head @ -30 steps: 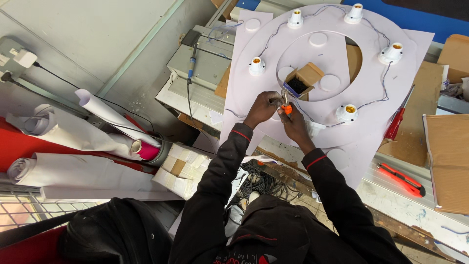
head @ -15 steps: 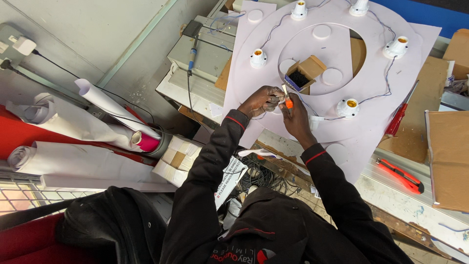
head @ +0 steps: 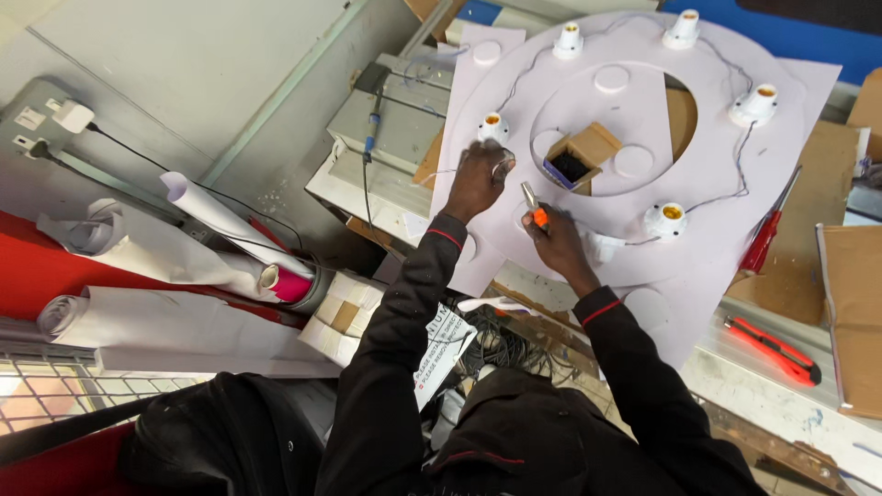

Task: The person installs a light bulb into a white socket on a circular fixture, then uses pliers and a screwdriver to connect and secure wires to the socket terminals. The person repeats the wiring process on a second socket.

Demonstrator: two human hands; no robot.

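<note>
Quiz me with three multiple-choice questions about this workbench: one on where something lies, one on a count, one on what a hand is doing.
1. Where is the small open cardboard box?
A. in the board's middle cutout
B. on the floor
C. on the paper rolls

2. How many lamp sockets sit on the white round board?
A. two
B. five
C. nine

3. What does the right hand hold?
A. nothing
B. an orange-handled tool
C. a paper roll

Answers: 1 A, it sits inside the ring; 2 B, five sockets ring the board; 3 B, the handle shows above the fingers.
</note>
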